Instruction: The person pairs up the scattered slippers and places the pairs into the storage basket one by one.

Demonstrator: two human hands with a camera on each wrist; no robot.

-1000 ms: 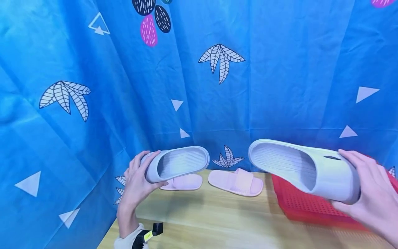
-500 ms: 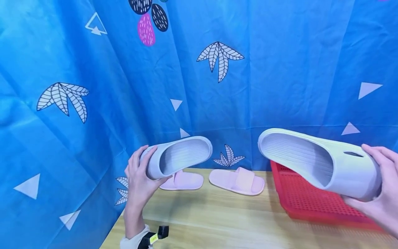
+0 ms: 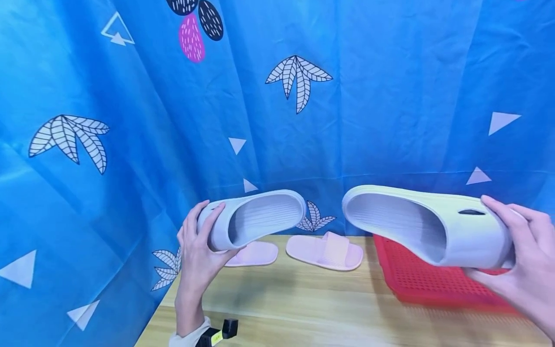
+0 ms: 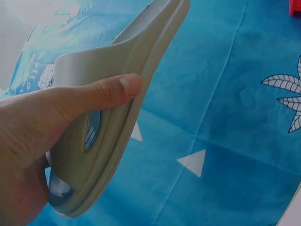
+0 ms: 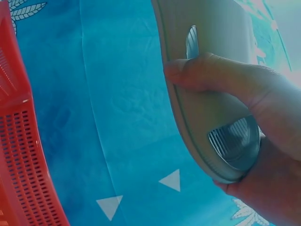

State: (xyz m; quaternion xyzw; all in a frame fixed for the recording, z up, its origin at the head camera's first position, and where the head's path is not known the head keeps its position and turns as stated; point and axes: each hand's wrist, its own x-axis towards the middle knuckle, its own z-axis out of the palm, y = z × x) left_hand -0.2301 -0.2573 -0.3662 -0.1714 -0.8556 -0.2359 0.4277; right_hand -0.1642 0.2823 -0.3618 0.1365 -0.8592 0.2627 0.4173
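In the head view, my left hand (image 3: 201,248) grips a light grey slide slipper (image 3: 269,214) by its toe end, the heel pointing right. The left wrist view shows that thumb lying across the slipper's strap (image 4: 89,66) and side. My right hand (image 3: 526,255) holds the matching grey slipper (image 3: 401,219) at the toe, heel pointing left. In the right wrist view the thumb presses the side of this slipper (image 5: 221,37), just below a slot in the strap. Both slippers are raised over the table, insoles facing me, their heels a short gap apart.
A pink slipper (image 3: 325,250) lies at the back of the wooden table (image 3: 312,313). Another pink slipper (image 3: 256,253) beside it is partly hidden by my left hand and its grey slipper. A red perforated basket (image 3: 433,279) stands at right. A blue patterned curtain (image 3: 381,96) hangs behind.
Both grey slippers have risen slightly. The right one swung outward, then came back left towards the other, and the left one shifted a little right. The view has turned slightly.
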